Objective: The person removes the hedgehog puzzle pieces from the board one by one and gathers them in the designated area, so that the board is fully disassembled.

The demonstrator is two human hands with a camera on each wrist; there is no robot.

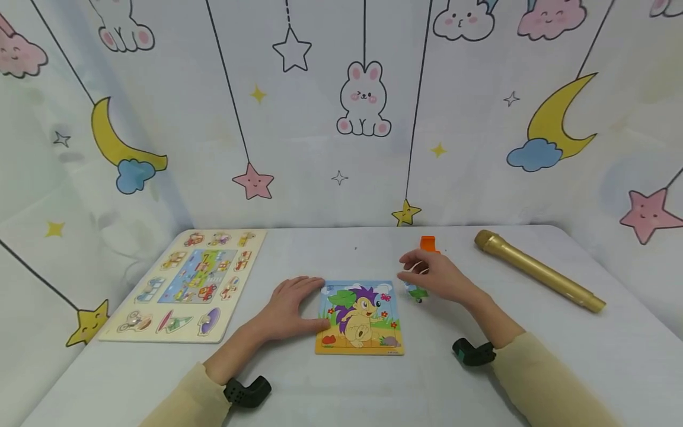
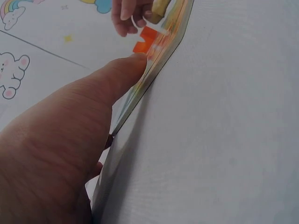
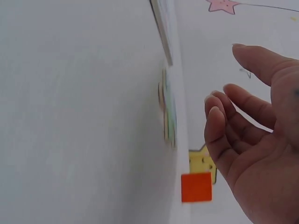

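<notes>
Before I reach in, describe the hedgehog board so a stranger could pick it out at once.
Start at the white table and find its middle, between the big cream board on the left and the gold rod on the right. The hedgehog board lies flat there, the left hand at its left side. Unlike the cream board's many small pictures, it shows one large purple-spined hedgehog.

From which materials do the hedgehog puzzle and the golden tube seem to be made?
Hedgehog puzzle: likely wood or thick board, smooth printed face; its edge looks pale. Golden tube: perhaps metal or plastic, satin finish; soft highlights run lengthwise.
</notes>
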